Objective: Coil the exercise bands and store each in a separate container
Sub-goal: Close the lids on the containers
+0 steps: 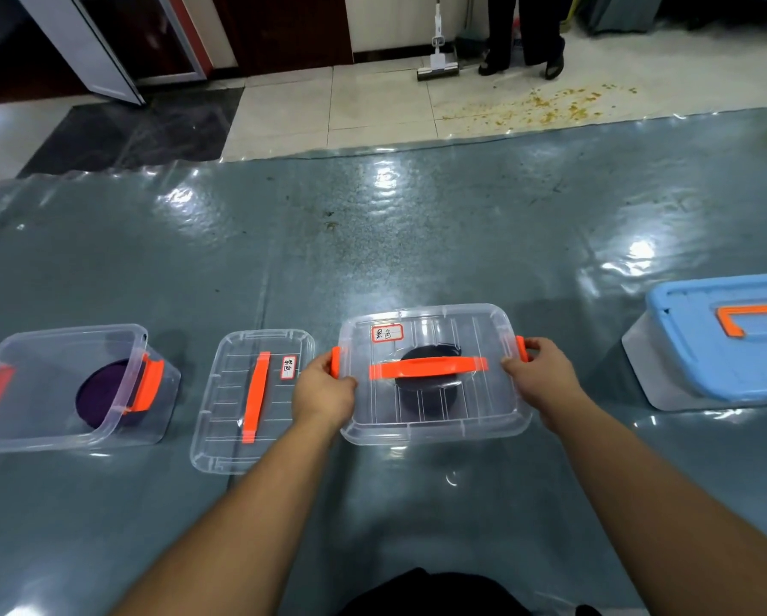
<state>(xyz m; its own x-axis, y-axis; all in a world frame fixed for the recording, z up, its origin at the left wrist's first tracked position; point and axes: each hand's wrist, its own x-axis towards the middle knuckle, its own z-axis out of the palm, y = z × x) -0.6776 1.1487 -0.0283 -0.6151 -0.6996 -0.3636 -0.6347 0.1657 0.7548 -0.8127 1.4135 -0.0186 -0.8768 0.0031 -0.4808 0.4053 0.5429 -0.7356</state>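
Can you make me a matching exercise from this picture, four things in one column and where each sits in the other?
Things:
1. purple coiled band
2. black coiled band
3. loose clear lid
4. blue-lidded box

Places:
A. far right on the mat
B. in the open box at left
C. flat on the mat between the two clear boxes
D. under the lid that both hands grip

Pairs: 1-B, 2-D, 3-C, 4-A
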